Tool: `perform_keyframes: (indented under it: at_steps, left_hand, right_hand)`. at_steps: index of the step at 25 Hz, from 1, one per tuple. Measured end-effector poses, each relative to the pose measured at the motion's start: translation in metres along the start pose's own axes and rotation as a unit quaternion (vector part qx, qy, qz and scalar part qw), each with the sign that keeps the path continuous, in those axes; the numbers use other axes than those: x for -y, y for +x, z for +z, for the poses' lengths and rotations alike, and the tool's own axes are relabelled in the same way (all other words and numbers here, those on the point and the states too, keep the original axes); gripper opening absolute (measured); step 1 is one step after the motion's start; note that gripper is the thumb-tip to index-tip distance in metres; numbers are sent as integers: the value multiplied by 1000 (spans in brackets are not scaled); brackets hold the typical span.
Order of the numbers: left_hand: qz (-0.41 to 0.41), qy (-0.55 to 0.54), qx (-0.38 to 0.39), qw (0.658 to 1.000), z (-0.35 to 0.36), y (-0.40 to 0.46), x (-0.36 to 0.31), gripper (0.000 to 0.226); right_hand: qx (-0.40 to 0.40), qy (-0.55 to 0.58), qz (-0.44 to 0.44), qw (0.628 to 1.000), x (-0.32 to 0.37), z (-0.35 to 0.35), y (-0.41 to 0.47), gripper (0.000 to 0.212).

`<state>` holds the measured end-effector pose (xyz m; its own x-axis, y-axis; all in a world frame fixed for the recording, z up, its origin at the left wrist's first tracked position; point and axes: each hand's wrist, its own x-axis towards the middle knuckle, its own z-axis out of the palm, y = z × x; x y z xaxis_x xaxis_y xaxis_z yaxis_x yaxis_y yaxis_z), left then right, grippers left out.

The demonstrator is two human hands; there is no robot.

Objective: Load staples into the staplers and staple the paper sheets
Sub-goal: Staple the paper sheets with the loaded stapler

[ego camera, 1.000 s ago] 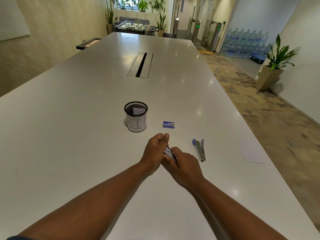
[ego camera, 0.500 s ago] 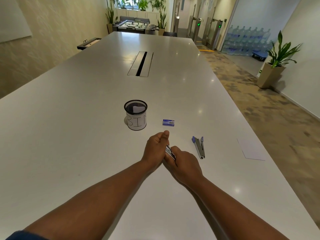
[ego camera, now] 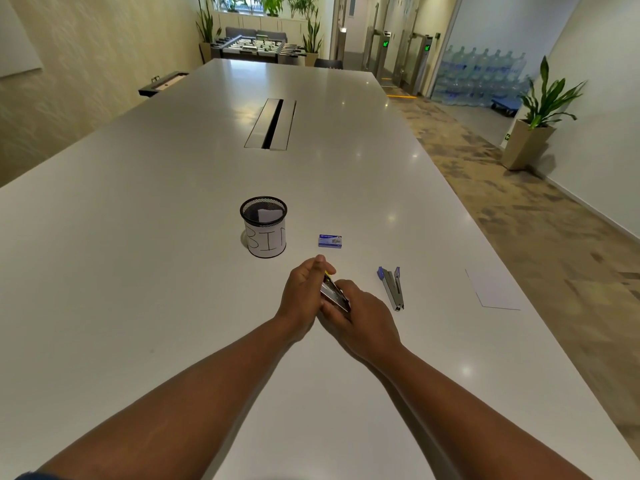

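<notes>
Stapler (ego camera: 334,295) metal shows between my two hands, above the white table (ego camera: 138,271) just in front of me; its long axis runs on a diagonal, the far end up and to the left by my left fingertips, the near end down and to the right under my right fingers. My left hand (ego camera: 303,292) is closed around that far end, thumb up, with a bit of yellow showing at the tip. My right hand (ego camera: 363,315) wraps the near end from the right, fingers curled over it. Most of its body is covered by my palms, so I cannot tell whether it is hinged open or whether any staples sit in it. A second stapler (ego camera: 392,287), grey with blue parts, lies flat on the table to the right of my hands, apart from them, its long axis running nearly away from me, blue end far, and its top looks lifted off the base into a narrow V. A small blue staple box (ego camera: 330,241) lies just beyond my hands, its print too small to read. Left of it stands a black mesh cup (ego camera: 264,226) with a white label reading BIN and something white inside it that I cannot make out. A white paper sheet (ego camera: 493,289) lies well off to the right near the table edge, hard to separate from the pale surface.
</notes>
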<state>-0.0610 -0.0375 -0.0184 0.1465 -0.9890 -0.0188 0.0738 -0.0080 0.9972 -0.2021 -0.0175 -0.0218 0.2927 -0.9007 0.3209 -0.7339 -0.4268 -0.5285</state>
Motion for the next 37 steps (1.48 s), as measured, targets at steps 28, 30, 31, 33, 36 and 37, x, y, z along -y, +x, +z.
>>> perform_keyframes:
  at_steps: [28,30,31,33,36,37]
  left_hand:
    - [146,395,270,866,215,28,-4,63]
    - [131,421,264,858,233,41,1,72]
    - [126,437,262,851,238,47,4,76]
    - [129,453,270,840,247,57,10,86]
    - [136,461,281,830,255,61,15,101]
    - [139,463,279,830,257,62,16,103]
  right_hand:
    - [-251,100,332,904,-158,-141,-42,15]
    - [-284,131,351,883,-165,-141,-45,10]
    - [-293,132,353,879,-167,-140,-46,8]
    - [-295,129,351,879,-170,-139,-46,9]
    - [-283,122,355,883,-175,-138,-46,13]
    - [-277,118,359,884,-175,-139,-45,14]
